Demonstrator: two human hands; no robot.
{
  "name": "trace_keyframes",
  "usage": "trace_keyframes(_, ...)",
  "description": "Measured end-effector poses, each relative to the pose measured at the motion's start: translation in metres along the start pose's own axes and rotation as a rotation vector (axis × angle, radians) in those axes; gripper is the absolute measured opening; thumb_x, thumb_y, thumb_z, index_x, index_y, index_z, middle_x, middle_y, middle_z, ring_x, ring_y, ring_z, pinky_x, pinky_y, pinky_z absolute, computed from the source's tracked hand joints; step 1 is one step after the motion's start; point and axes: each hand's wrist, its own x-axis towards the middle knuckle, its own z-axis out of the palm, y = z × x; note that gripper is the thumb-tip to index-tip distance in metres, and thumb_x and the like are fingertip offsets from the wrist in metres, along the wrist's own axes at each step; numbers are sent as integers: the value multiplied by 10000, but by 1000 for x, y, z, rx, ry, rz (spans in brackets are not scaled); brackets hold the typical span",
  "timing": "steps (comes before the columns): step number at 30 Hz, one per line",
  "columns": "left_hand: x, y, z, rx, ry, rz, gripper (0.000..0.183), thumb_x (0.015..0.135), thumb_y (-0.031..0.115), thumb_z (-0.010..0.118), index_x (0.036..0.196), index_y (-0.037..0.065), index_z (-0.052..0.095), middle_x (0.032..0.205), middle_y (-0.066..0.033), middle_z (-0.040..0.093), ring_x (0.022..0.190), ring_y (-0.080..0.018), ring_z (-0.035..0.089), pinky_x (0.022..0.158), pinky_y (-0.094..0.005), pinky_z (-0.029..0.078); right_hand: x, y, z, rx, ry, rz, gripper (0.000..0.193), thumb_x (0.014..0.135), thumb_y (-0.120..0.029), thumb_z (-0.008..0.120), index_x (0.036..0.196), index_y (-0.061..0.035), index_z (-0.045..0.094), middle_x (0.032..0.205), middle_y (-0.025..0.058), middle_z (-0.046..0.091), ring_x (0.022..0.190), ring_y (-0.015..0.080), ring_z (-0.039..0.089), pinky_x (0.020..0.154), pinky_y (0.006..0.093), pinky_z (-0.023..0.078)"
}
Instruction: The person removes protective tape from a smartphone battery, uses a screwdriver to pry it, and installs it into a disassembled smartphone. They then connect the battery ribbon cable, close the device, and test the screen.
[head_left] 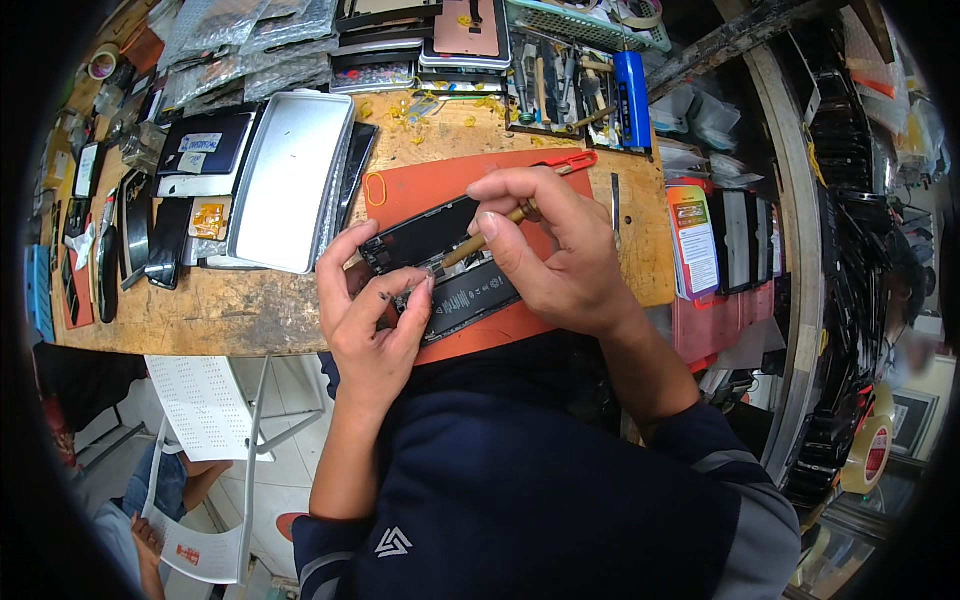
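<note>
Evidently, an opened phone [478,301] lay on a red-orange mat [425,178], near the front edge of the wooden surface [250,325]; its dark upper panel [432,238] lay on the far side, and the near half, with a black battery [485,292] in it, lay closest to the person. The right hand [570,255] was closed on a brass-coloured screwdriver [470,248], thumb and forefinger along the shaft and the knobbed end beneath the palm; the tool slanted down to the left, its tip close to the gap between the two halves. The left hand [372,320] was curled about the phone's left end, its forefinger and thumb near each other beside the driver's tip; whether they pinched anything there, I could not tell.

On the mat lay a yellow rubber band [369,188], near its far left corner; a red looped-handle tool [580,161] lay across the far right corner, and a thin metal tool [615,205] lay on the bare wood farther right. A white tray [292,180] rested to the left of the mat; beyond the mat's far right corner stood a blue tube-shaped thing [630,95], beside a rack of small tools [555,85].
</note>
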Motion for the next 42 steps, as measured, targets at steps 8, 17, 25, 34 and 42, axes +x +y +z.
trace_keyframes(8,-1,2,-1,-10,-8,-35,166,811,-24,848,958,47,817,1430,-186,548,1199,-298,640,851,-366,561,1,-1,1,-24,2,-14,240,966,51,682,1203,44,650,977,128,715,863,200,749,743,320,590)
trace_keyframes(17,-1,2,-3,14,-28,-30,144,837,-4,848,970,42,818,1430,-192,553,1245,-317,617,865,-369,561,0,-3,-4,-66,-14,-5,248,976,43,683,1223,48,660,1002,117,733,912,185,759,791,310,598)
trace_keyframes(25,11,12,-5,335,-116,173,169,825,52,839,989,73,802,1445,-200,573,1300,-401,554,1073,-485,457,-11,-5,-20,-323,-91,-121,275,915,69,701,1184,13,677,966,154,711,851,311,742,748,372,581)
trace_keyframes(34,14,20,2,448,-145,240,160,829,83,842,983,73,798,1486,-204,556,1362,-425,494,1120,-502,417,-19,2,-19,-374,-103,-144,280,919,49,703,1192,3,663,972,145,708,857,340,728,758,420,582)
trace_keyframes(42,11,21,1,478,-161,204,95,882,115,804,964,81,771,1489,-195,555,1381,-405,490,1132,-508,369,-19,7,-16,-362,-128,-149,289,915,63,699,1196,10,659,994,155,707,873,345,724,767,421,582)
